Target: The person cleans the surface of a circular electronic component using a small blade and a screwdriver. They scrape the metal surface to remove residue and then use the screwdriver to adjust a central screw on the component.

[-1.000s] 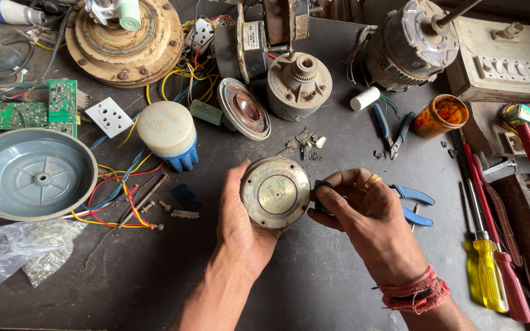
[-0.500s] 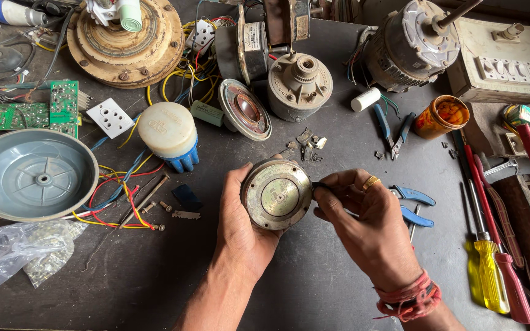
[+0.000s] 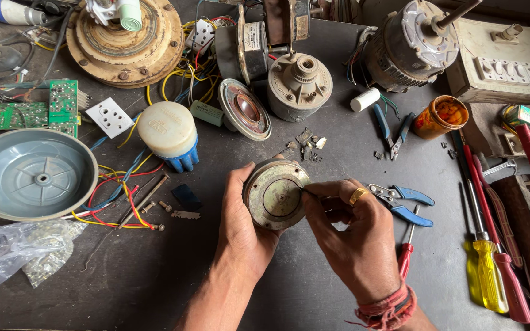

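1. Grey plastic dish [image 3: 32, 175]: far left of the round metal motor housing [image 3: 275, 194], beside loose coloured wires [image 3: 115, 196] and small screws.
2. Left hand [image 3: 243, 224]: palm cupped under the housing, thumb on its left rim, fingers closed firmly around it, holding it tilted face-up above the dark workbench [image 3: 154, 276].
3. Round metal motor housing: near the bench centre, below scattered metal scraps [image 3: 307, 144]. Its cover appears still seated; work seems at an early, prying stage.
4. Right hand [image 3: 354, 236]: fingers pinched shut on a thin metal tool [image 3: 310, 194] whose tip meets the housing's right edge; wrist bent inward.
5. Blue-handled pliers [image 3: 403, 202]: just right of the housing, unused.
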